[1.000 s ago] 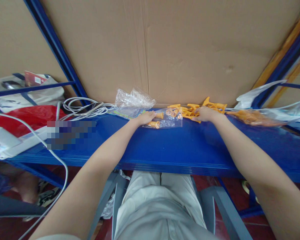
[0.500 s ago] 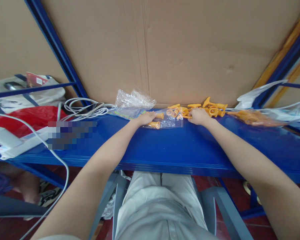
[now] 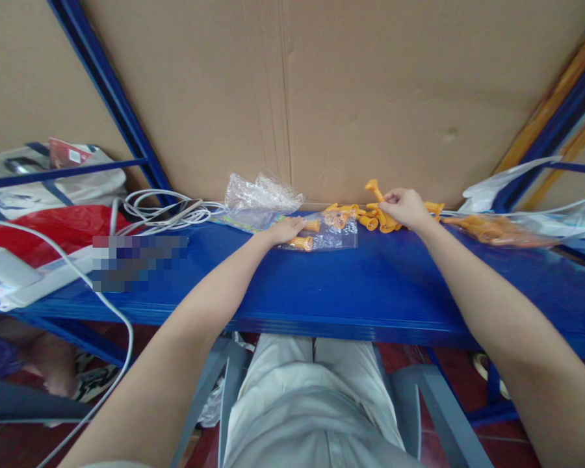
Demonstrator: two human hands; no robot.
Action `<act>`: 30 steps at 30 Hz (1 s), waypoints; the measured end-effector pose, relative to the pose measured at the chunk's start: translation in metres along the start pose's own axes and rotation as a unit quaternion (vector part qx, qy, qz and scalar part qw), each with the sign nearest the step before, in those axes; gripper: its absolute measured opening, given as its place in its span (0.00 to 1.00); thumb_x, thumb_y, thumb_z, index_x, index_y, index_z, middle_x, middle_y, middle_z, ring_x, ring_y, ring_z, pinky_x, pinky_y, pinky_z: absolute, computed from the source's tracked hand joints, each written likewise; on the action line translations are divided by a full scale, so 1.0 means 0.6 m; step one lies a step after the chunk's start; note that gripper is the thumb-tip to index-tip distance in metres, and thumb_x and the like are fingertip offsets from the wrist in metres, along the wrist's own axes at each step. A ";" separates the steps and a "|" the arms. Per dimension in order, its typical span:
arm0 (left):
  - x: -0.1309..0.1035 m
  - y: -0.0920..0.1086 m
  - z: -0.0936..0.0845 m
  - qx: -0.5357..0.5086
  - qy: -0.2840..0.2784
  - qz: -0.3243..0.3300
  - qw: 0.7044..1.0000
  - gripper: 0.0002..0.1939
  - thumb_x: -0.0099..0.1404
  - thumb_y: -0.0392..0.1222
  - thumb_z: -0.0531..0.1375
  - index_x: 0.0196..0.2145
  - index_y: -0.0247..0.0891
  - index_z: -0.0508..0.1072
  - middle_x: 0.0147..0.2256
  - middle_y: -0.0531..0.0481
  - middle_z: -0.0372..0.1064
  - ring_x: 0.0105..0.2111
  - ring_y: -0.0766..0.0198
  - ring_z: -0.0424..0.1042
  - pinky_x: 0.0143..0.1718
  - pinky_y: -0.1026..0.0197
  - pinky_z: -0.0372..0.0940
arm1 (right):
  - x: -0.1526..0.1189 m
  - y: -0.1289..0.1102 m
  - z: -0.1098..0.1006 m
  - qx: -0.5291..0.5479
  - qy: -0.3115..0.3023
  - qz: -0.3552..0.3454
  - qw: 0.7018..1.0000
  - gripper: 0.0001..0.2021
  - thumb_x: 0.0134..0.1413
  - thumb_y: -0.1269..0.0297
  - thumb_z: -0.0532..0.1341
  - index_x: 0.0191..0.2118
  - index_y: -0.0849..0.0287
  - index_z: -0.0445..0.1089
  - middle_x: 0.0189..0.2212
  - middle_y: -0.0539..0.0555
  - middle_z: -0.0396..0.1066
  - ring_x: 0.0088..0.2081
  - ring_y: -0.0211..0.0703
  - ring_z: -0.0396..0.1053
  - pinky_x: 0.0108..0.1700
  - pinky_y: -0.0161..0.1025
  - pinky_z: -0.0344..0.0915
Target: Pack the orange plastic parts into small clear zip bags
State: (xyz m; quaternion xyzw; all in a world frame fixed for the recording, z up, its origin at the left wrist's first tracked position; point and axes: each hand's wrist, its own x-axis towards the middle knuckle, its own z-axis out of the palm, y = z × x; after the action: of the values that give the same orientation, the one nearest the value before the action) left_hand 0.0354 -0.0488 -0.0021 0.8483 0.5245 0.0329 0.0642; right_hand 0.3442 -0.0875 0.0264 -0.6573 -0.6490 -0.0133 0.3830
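Note:
My right hand (image 3: 402, 207) pinches an orange plastic piece (image 3: 374, 189) with a flared end, raised above a pile of similar orange pieces (image 3: 387, 222). My left hand (image 3: 286, 230) lies on a clear plastic bag (image 3: 344, 238) on the blue table (image 3: 316, 286). Orange pieces (image 3: 301, 244) show in the bag beside its fingers, and more lie towards the bag's right part. Whether the left fingers grip the bag or only rest on it is hard to see.
Crumpled clear plastic (image 3: 260, 192) lies against the cardboard (image 3: 351, 97). White cables (image 3: 175, 211), a red bag (image 3: 68, 227) and a white power strip (image 3: 43, 283) are on the left. A bag of orange pieces (image 3: 497, 231) lies right. A person's foot (image 3: 95, 383) shows lower left.
My right hand has risen from the pile and moved a little right, now with one orange piece lifted in its fingers. My left hand has stayed on the bag.

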 end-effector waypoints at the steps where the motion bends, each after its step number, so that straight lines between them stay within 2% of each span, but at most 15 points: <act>1: 0.000 0.001 0.000 0.001 0.000 -0.005 1.000 0.34 0.75 0.50 0.31 0.70 0.34 0.53 0.71 0.48 0.46 0.71 0.59 0.45 0.70 0.57 0.40 | 0.000 -0.003 0.001 0.047 0.008 0.004 0.999 0.06 0.48 0.65 0.63 0.33 0.61 0.73 0.30 0.57 0.74 0.35 0.47 0.71 0.37 0.41 0.67; 4: -0.002 0.003 -0.002 -0.002 0.000 -0.011 1.000 0.33 0.76 0.51 0.32 0.70 0.35 0.53 0.71 0.49 0.46 0.71 0.58 0.45 0.70 0.56 0.40 | -0.005 -0.016 0.000 0.165 -0.011 0.008 0.986 0.03 0.45 0.70 0.65 0.29 0.59 0.70 0.24 0.53 0.69 0.29 0.42 0.67 0.32 0.38 0.65; 7: -0.005 0.006 -0.003 -0.005 0.000 -0.010 1.000 0.33 0.76 0.49 0.33 0.70 0.33 0.53 0.71 0.48 0.46 0.71 0.58 0.45 0.70 0.57 0.40 | -0.017 -0.033 -0.007 0.243 -0.088 0.023 0.966 0.06 0.48 0.69 0.67 0.27 0.58 0.69 0.20 0.49 0.62 0.24 0.36 0.60 0.27 0.36 0.61; 12: -0.002 0.000 0.000 -0.012 0.008 -0.002 1.000 0.33 0.76 0.50 0.33 0.70 0.33 0.54 0.70 0.48 0.47 0.71 0.58 0.46 0.70 0.56 0.41 | -0.038 -0.053 -0.011 0.358 -0.249 0.060 0.898 0.09 0.49 0.67 0.70 0.28 0.60 0.69 0.18 0.46 0.60 0.21 0.30 0.55 0.23 0.32 0.56; 14: 0.003 -0.005 0.004 -0.014 0.014 0.004 1.000 0.33 0.76 0.51 0.34 0.70 0.37 0.55 0.70 0.49 0.48 0.70 0.57 0.47 0.70 0.55 0.42 | -0.043 -0.056 -0.006 0.390 -0.287 0.070 0.872 0.10 0.48 0.69 0.71 0.29 0.60 0.68 0.19 0.45 0.61 0.20 0.29 0.56 0.23 0.31 0.56; 18: 0.010 -0.013 0.009 -0.015 0.021 0.012 1.000 0.33 0.76 0.53 0.34 0.69 0.38 0.57 0.70 0.49 0.49 0.70 0.57 0.48 0.69 0.56 0.43 | -0.046 -0.057 0.006 0.428 -0.307 0.076 0.846 0.09 0.49 0.70 0.70 0.32 0.60 0.68 0.21 0.47 0.67 0.22 0.31 0.64 0.26 0.30 0.63; 22: 0.013 -0.015 0.010 -0.016 0.018 0.017 1.000 0.33 0.76 0.51 0.34 0.69 0.35 0.57 0.70 0.48 0.50 0.70 0.58 0.50 0.69 0.57 0.43 | -0.046 -0.050 0.011 0.445 -0.342 0.088 0.823 0.08 0.51 0.73 0.67 0.38 0.60 0.70 0.30 0.53 0.76 0.28 0.35 0.72 0.32 0.33 0.70; 24: 0.015 -0.016 0.011 -0.017 0.018 0.014 1.000 0.33 0.76 0.51 0.34 0.69 0.36 0.57 0.70 0.48 0.50 0.70 0.58 0.49 0.69 0.56 0.43 | -0.044 -0.041 0.012 0.438 -0.373 0.098 0.812 0.10 0.51 0.76 0.65 0.41 0.60 0.71 0.33 0.54 0.78 0.29 0.36 0.73 0.34 0.33 0.71; 26: 0.017 -0.017 0.012 -0.018 0.021 0.013 1.000 0.32 0.76 0.52 0.34 0.69 0.38 0.58 0.70 0.50 0.50 0.70 0.57 0.49 0.70 0.55 0.42 | -0.039 -0.030 0.013 0.425 -0.389 0.115 0.809 0.12 0.52 0.78 0.63 0.43 0.60 0.72 0.32 0.54 0.78 0.28 0.36 0.73 0.33 0.33 0.71; 30: 0.018 -0.018 0.013 -0.019 0.025 0.017 0.999 0.33 0.75 0.52 0.34 0.69 0.38 0.57 0.70 0.49 0.50 0.70 0.58 0.49 0.70 0.55 0.43 | -0.028 -0.011 0.013 0.413 -0.369 0.166 0.816 0.12 0.57 0.78 0.58 0.44 0.60 0.73 0.28 0.52 0.76 0.25 0.34 0.71 0.34 0.33 0.71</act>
State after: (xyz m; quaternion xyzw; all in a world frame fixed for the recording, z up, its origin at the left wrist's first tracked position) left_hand 0.0316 -0.0350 -0.0117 0.8546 0.5109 0.0648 0.0669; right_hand 0.3323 -0.0983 0.0154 -0.4908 -0.5672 0.5636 0.3462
